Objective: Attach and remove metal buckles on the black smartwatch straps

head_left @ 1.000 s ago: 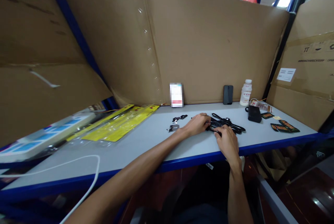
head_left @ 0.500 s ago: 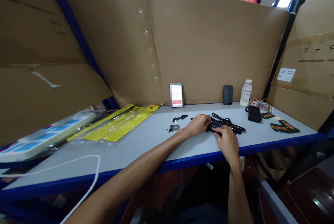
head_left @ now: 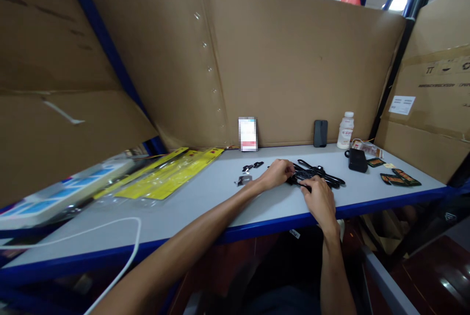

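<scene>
Head view: black slender parts (head_left: pixel 332 179) lie in a loose, crossed bundle on the grey tabletop (head_left: pixel 213 212), right of centre, near the front edge. Left hand (head_left: pixel 281 173) is at the bundle's left end, fingers curled; contact side hidden, can't tell if it's gripping. Right hand (head_left: pixel 319 197) looks pinched on the near black piece (head_left: pixel 306 189), thumb and fingers together. Small black bits (head_left: pixel 253 166) and a small packet (head_left: pixel 245 179) sit just left.

Handling, my read: light, stiffish lengthwise, glossy so maybe slippery; thin sections could bend or snap. Best hold: thicker middle, second hand near an end. Material unclear.
</scene>
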The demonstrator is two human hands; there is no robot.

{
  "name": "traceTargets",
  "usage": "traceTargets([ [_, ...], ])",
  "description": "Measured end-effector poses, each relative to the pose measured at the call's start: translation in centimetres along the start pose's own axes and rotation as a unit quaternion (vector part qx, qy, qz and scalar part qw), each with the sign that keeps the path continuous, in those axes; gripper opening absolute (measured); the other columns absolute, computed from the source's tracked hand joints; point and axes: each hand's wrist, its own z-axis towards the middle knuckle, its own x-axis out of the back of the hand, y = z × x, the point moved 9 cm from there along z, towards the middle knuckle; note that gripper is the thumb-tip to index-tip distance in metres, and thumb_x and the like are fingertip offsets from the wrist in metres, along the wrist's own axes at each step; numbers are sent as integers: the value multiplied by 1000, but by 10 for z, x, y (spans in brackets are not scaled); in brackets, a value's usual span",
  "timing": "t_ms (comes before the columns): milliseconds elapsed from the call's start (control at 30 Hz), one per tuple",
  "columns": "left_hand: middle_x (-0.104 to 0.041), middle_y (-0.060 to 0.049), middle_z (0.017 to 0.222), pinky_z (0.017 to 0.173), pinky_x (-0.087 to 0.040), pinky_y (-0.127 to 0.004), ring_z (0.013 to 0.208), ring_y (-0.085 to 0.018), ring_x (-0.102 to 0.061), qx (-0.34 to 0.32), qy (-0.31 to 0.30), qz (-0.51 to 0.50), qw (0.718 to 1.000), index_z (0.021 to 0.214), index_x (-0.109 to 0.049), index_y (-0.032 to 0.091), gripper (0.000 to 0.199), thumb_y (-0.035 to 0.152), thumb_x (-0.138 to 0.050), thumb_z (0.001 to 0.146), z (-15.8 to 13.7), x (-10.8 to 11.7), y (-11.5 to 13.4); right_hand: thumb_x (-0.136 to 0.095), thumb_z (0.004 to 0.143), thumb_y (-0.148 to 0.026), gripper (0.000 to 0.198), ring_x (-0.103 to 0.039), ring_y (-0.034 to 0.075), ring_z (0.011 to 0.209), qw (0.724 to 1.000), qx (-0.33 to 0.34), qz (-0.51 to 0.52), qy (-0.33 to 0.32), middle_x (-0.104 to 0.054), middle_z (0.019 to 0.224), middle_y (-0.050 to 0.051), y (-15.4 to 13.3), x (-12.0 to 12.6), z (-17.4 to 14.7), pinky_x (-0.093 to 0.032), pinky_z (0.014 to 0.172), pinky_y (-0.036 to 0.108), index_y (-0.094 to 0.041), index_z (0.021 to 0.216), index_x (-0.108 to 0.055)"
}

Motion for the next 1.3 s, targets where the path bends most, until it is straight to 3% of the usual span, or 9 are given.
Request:
traceTargets([
  [300, -71, -3, 78, 67, -44, -25, 70, -16, -61, -1, -13, 10, 1000, 85, -75, 16, 19, 7, -59, 82, -2, 1, 3, -59, 98, -21, 28, -61, 23, 114, 1000, 3, -1, 0, -72, 117, 5, 0, 0, 1, -45, 95, 30, -26, 117, -79],
  [500, -72, -5, 83, 72, -46, -27, 75, -17, -62, -28, -5, 24, 999, 83, -74, 17, 13, 21, -64, 89, -4, 2, 12, -58, 98, -21, 29, -61, 24, 115, 1000, 1, 1, -3, -72, 119, 5, 0, -1, 1, -45, 96, 30, -26, 117, -79],
  [600, -73, -5, 86, 75, -48, -27, 78, -17, -64, -38, -5, 29, 999, 84, -74, 17, 13, 12, -62, 86, -4, 1, 12, -58, 98, -20, 28, -61, 24, 114, 1000, 6, 4, 2, -72, 118, 5, 0, 0, 1, -45, 95, 30, -26, 116, -79],
  [733, -76, -5, 93, 79, -50, -27, 83, -18, -67, -29, -1, 17, 999, 94, -77, 17, 28, 1, -57, 80, -3, 0, 7, -59, 98, -20, 28, -61, 24, 113, 1000, 4, 3, 2, -72, 117, 6, 0, 1, 0, -45, 95, 30, -26, 116, -79],
  [1300, -76, -6, 93, 77, -50, -26, 83, -18, -67, -21, -7, -1, 1000, 99, -80, 16, 34, 2, -56, 80, -1, 0, 3, -60, 98, -20, 28, -61, 23, 114, 1000, 4, 1, -3, -72, 118, 5, -1, 1, 0, -45, 95, 30, -26, 117, -79],
])
